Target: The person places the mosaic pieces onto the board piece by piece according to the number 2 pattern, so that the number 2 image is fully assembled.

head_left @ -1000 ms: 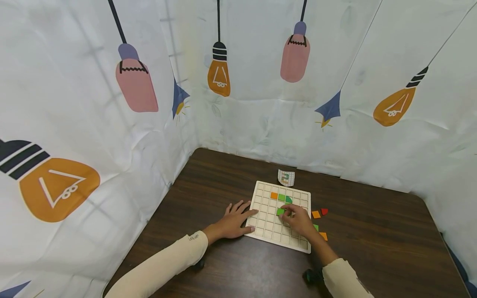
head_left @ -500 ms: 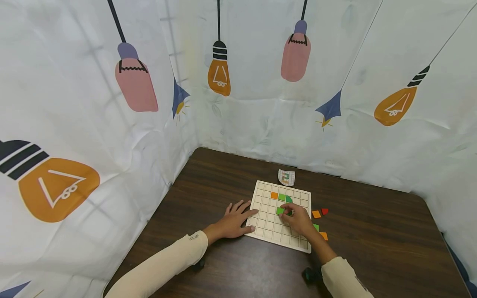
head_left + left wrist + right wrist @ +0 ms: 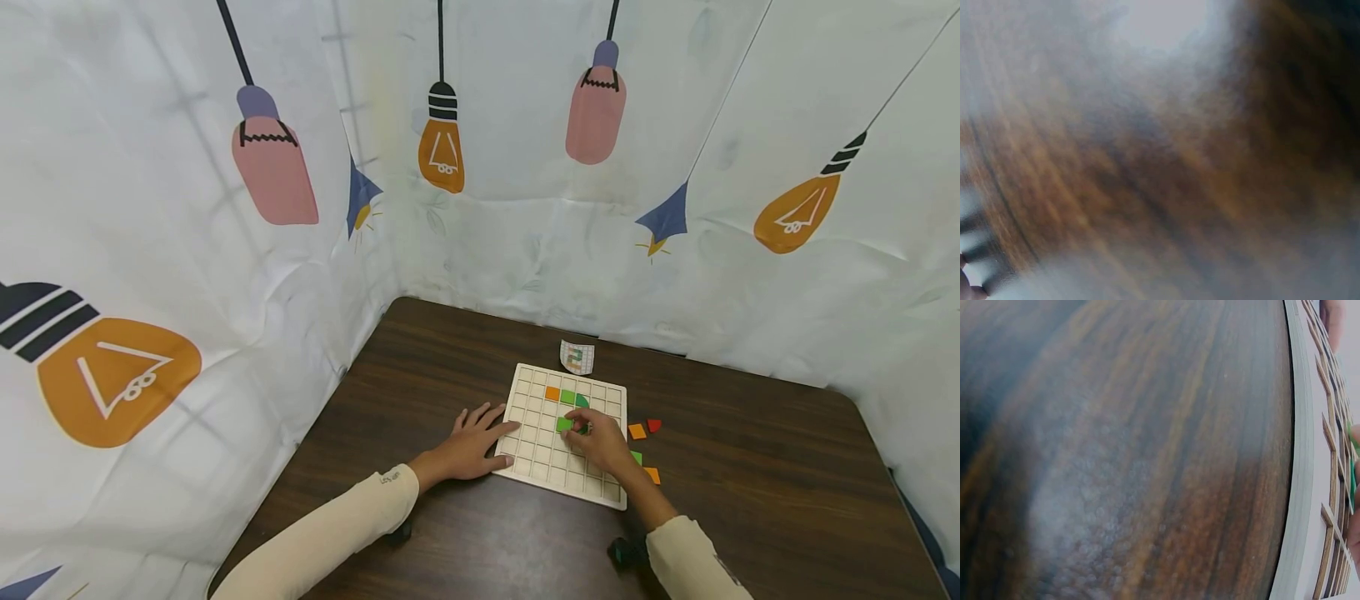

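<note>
A pale square grid board [image 3: 531, 457] lies on the dark wooden table, with its raised cell walls [image 3: 1326, 425] at the right of the right wrist view. My left hand [image 3: 472, 443] rests with spread fingers at its left edge, thumb and index finger over the rim. With thumb and index finger, my right hand [image 3: 602, 442] pinches a green square tile [image 3: 564, 425] at the board's middle. A darker green piece shows partly beneath those fingers. Above them sit an orange tile [image 3: 552, 393], a green tile [image 3: 567, 397] and a dark green rounded tile [image 3: 582, 401] in one row.
Right of the board lie loose pieces: an orange tile [image 3: 637, 432], a red piece [image 3: 655, 426], a green tile [image 3: 637, 457] and another orange tile [image 3: 652, 476]. Behind it is a small card with a coloured grid pattern [image 3: 577, 358]. Printed white sheeting [image 3: 510, 250] borders the table.
The right fingers and the green square tile have shifted very slightly on the board. The left hand stays where it was.
</note>
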Motion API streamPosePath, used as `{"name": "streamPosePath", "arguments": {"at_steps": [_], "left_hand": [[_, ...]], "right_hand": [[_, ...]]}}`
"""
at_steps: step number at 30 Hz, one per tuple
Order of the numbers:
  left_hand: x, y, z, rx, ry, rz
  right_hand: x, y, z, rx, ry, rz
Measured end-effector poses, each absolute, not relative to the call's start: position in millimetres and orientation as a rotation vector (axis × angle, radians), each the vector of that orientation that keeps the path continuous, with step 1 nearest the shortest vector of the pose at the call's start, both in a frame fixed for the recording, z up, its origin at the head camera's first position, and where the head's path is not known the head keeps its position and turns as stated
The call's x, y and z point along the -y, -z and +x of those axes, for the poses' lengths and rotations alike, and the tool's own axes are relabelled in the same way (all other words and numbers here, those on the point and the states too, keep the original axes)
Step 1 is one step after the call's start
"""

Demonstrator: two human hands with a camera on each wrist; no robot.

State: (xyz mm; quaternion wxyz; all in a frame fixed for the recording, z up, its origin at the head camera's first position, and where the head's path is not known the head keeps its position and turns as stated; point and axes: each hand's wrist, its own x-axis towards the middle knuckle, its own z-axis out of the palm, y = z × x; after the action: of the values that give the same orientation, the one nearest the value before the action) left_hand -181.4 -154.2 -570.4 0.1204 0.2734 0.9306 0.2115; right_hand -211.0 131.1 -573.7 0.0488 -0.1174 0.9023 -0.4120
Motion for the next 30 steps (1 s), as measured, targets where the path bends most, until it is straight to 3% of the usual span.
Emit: {"name": "streamPosePath", "arguments": {"at_steps": [30], "left_hand": [[153.5, 567.1, -180.4, -2.715, -0.624, 0.799]], "right_hand": [[-131.6, 571.3, -212.6, -2.766, 1.199, -0.307]]}}
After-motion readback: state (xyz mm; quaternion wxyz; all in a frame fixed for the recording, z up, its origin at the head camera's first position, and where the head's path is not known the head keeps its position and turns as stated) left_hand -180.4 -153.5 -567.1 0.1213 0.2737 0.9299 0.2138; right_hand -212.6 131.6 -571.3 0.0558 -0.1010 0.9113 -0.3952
